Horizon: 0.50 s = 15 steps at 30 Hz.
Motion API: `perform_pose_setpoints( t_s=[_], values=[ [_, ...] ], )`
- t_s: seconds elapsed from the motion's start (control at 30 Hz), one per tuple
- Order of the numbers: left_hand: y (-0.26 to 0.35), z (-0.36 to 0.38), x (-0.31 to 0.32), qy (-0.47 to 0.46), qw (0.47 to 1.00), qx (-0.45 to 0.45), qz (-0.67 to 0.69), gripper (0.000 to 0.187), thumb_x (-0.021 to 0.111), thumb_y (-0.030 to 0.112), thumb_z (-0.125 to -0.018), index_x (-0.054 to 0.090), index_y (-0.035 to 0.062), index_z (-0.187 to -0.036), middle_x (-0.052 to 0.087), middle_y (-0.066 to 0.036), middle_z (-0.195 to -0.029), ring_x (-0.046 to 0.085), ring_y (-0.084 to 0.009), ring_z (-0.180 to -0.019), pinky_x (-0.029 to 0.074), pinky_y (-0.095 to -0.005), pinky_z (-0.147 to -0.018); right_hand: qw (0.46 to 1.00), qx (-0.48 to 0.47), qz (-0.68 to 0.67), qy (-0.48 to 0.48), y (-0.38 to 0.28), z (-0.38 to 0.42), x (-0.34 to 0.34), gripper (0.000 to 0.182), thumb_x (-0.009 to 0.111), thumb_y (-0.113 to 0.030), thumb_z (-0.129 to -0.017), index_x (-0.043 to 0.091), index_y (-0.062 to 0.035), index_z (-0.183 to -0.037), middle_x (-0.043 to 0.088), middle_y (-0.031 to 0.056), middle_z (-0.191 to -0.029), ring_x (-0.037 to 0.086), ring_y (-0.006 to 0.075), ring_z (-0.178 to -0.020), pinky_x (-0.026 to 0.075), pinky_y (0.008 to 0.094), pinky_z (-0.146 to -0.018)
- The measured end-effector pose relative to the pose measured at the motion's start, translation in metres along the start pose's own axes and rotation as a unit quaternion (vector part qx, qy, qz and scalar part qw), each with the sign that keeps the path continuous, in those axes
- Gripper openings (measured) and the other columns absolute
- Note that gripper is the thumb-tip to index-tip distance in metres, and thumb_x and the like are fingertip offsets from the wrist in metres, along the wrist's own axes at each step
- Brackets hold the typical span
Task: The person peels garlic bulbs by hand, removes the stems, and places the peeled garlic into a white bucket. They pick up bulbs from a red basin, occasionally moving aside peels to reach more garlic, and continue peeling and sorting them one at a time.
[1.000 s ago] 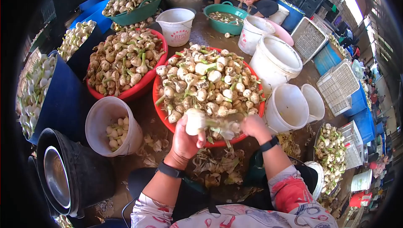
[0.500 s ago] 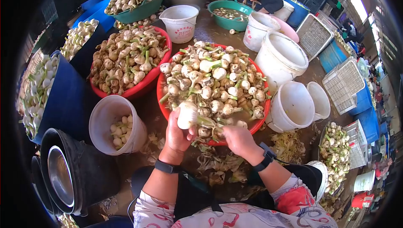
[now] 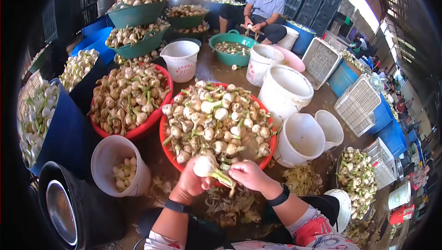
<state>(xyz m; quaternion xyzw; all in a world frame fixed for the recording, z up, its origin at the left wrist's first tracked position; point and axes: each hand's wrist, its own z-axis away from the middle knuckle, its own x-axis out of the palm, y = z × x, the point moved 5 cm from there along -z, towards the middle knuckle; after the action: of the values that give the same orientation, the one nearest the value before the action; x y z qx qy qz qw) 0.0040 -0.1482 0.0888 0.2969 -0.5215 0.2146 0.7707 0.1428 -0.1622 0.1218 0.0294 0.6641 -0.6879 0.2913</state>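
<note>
In my left hand (image 3: 192, 181) is a white garlic bulb (image 3: 204, 166), its long pale-green stem slanting down to the right. My right hand (image 3: 251, 175) is beside the stem, fingers pinched together at a pale strip of garlic skin (image 3: 225, 167). Both hands are over the near rim of a red tub (image 3: 165, 148), heaped with soiled, stemmed garlic (image 3: 221, 116) and some murky water. Torn husks (image 3: 230, 206) lie on the floor below my hands.
Left of the tub stand a white bucket (image 3: 97, 160) with peeled bulbs and another red tub (image 3: 170, 84) of garlic. White buckets (image 3: 301, 135) line the right side. A co-worker (image 3: 267, 3) sits behind a green basin (image 3: 216, 49). A black bucket (image 3: 99, 213) stands near left.
My view has tilted up, showing more of the co-worker. The garlic's stem has swung downward, and my right hand has moved off the stem's end to a strip of skin above it.
</note>
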Motion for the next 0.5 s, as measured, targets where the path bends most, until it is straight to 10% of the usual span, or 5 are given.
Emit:
perform_pose_setpoints(
  t_s=[0.07,0.17,0.3,0.43,0.5],
  values=[
    [0.0,-0.004,0.003,-0.052,0.998,0.029,-0.025,0.038,0.03,0.036,-0.085,0.053,0.0056,-0.081,0.051,-0.006,-0.05,0.046,-0.0151,-0.036,0.033,-0.0214,-0.03,0.993,0.03,-0.116,-0.002,-0.006,0.007,0.002,0.024,0.049,-0.019,-0.085,0.055,-0.0008,-0.07,0.048,-0.0016,-0.055,0.041,0.0044,-0.051,0.034,0.0218,-0.046],
    [0.003,-0.005,0.0,-0.022,0.996,0.055,-0.073,0.037,0.031,0.035,-0.085,0.053,0.006,-0.079,0.051,-0.005,-0.05,0.046,-0.0137,-0.036,0.034,-0.0214,-0.03,0.985,-0.071,0.154,0.007,-0.035,0.012,0.0,0.024,0.051,-0.023,-0.083,0.055,-0.0011,-0.074,0.053,0.0052,-0.055,0.049,0.0137,-0.049,0.038,0.0293,-0.048],
    [0.0,-0.005,-0.004,0.031,0.993,0.06,-0.095,0.036,0.032,0.034,-0.085,0.054,0.0061,-0.081,0.053,-0.005,-0.052,0.046,-0.0132,-0.035,0.034,-0.0213,-0.03,0.986,-0.104,0.133,-0.016,-0.024,0.015,0.004,0.024,0.049,-0.023,-0.083,0.054,-0.001,-0.073,0.053,0.01,-0.055,0.05,0.0198,-0.049,0.039,0.0311,-0.049],
    [-0.007,-0.008,-0.009,-0.083,0.991,0.017,-0.1,0.039,0.03,0.037,-0.086,0.054,0.006,-0.092,0.057,-0.005,-0.065,0.051,-0.0132,-0.042,0.037,-0.0211,-0.034,0.996,0.081,-0.041,-0.007,0.002,0.022,0.006,0.021,0.045,-0.017,-0.083,0.052,-0.0012,-0.073,0.051,0.0162,-0.059,0.051,0.0296,-0.054,0.039,0.0343,-0.05],
    [-0.008,-0.004,-0.003,0.008,0.98,0.032,-0.195,0.047,0.028,0.044,-0.087,0.051,0.0059,-0.1,0.059,-0.007,-0.078,0.057,-0.0152,-0.056,0.043,-0.022,-0.043,0.986,-0.013,0.121,0.118,-0.009,0.024,-0.007,0.019,0.045,-0.015,-0.083,0.051,-0.001,-0.072,0.051,0.0174,-0.061,0.05,0.0333,-0.056,0.038,0.0368,-0.051]
  ],
)
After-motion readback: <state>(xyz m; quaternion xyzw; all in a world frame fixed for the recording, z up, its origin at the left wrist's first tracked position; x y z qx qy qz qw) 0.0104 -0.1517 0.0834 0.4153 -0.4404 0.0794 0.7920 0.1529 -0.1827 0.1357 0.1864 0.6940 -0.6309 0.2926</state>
